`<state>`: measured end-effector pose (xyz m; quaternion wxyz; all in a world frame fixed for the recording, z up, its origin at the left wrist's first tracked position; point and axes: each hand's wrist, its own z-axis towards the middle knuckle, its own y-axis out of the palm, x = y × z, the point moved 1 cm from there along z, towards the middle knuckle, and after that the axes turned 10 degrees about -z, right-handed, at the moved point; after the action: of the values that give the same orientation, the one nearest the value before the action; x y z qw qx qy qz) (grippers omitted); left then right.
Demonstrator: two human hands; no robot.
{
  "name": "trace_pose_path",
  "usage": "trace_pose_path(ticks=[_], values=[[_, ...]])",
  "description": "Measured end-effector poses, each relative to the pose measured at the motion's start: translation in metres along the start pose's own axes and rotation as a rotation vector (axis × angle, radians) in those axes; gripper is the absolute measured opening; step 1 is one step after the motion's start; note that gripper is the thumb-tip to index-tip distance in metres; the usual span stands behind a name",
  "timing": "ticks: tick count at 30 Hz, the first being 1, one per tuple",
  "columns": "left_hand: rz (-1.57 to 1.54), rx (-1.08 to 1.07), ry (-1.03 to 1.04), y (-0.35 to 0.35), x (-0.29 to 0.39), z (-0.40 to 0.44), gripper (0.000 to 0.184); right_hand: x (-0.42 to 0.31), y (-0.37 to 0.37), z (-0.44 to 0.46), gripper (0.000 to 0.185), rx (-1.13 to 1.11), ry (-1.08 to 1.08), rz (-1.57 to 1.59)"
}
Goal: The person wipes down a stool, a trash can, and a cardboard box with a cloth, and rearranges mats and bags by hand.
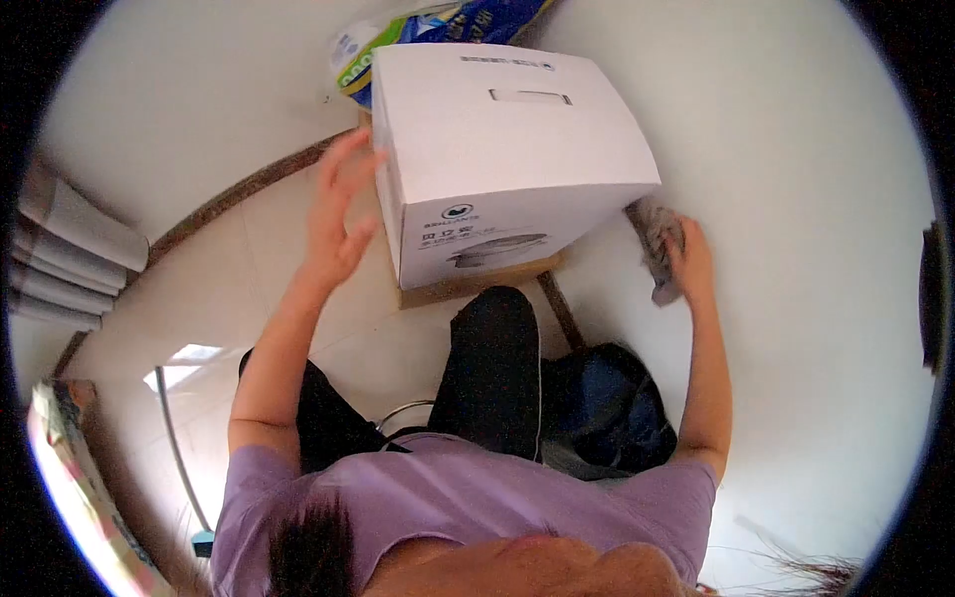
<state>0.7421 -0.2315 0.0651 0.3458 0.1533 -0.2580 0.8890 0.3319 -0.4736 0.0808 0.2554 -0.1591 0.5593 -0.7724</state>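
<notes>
A large white cardboard box [507, 129] with a printed picture and a handle slot on top stands in front of me, on a brown cardboard base [477, 283]. At its left side, my left hand [343, 204] is raised with the fingers apart, holding nothing; whether a fingertip touches the box I cannot tell. My right hand [689, 257], to the right of the box, grips a crumpled grey-brown cloth [657, 244] near the white wall. Part of that cloth is hidden behind my fingers.
Behind the box lies a blue and green plastic package [438, 30]. A dark bag [607, 408] rests on the floor by my right leg. Grey curtains [75, 249] hang at the left, and a white wall [806, 249] runs along the right.
</notes>
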Motion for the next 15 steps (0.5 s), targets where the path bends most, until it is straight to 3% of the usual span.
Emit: trace_pose_path(ticks=[1,3,5,7,10,12,14,15], values=[[0.003,-0.021,0.004,0.001,0.007,0.021,0.045,0.006,0.013,-0.020,0.035,-0.001,0.015,0.016],[0.058,-0.116,-0.039,0.016,0.021,0.066,0.046,0.017,0.048,-0.056,0.040,0.030,0.295,0.320],[0.240,-0.265,-0.060,0.041,0.018,0.103,0.048,0.007,0.061,-0.086,0.044,0.040,0.446,0.468],[0.299,-0.269,0.012,0.081,-0.011,0.128,0.045,0.002,0.075,-0.113,0.051,0.028,0.661,0.871],[0.409,-0.300,0.140,0.115,-0.041,0.149,0.041,-0.014,0.075,-0.141,0.054,0.137,0.805,1.188],[0.321,-0.429,-0.225,0.131,-0.037,0.163,0.032,-0.031,0.053,-0.147,0.056,0.134,0.884,1.392],[0.328,-0.423,-0.240,0.140,-0.034,0.164,0.027,-0.030,0.040,-0.146,0.057,0.139,0.946,1.602],[0.328,-0.404,-0.260,0.142,-0.032,0.161,0.023,-0.026,0.040,-0.140,0.057,0.180,0.836,1.700]])
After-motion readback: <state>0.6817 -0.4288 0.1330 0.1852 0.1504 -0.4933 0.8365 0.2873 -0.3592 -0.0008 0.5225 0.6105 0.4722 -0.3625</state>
